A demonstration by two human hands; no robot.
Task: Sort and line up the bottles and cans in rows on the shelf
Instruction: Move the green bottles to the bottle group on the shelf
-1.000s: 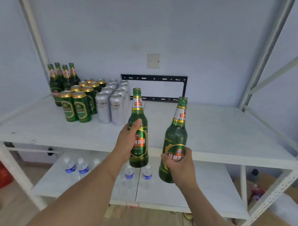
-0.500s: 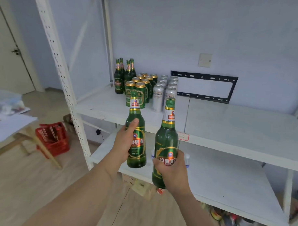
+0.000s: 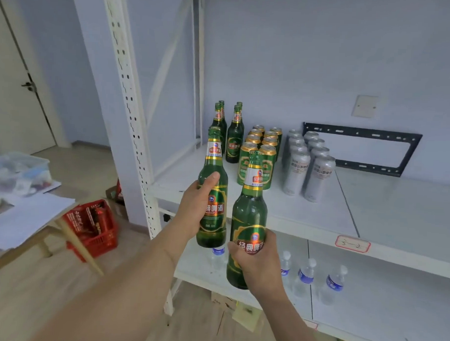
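Before the shelf [image 3: 281, 210], carrying step: left hand [image 3: 192, 207] and right hand [image 3: 256, 263] each gripping a bottle [image 3: 213, 195], upright, off the board; next, setting both beside standing bottles [image 3: 234, 137].

Bare storeroom, white perforated-steel shelving rack [image 3: 133, 121] beyond the left hand [image 3: 195, 209], red plastic crate [image 3: 93, 227] on wooden floor to its left, pale-blue walls, closed white door [image 3: 15, 81] far left
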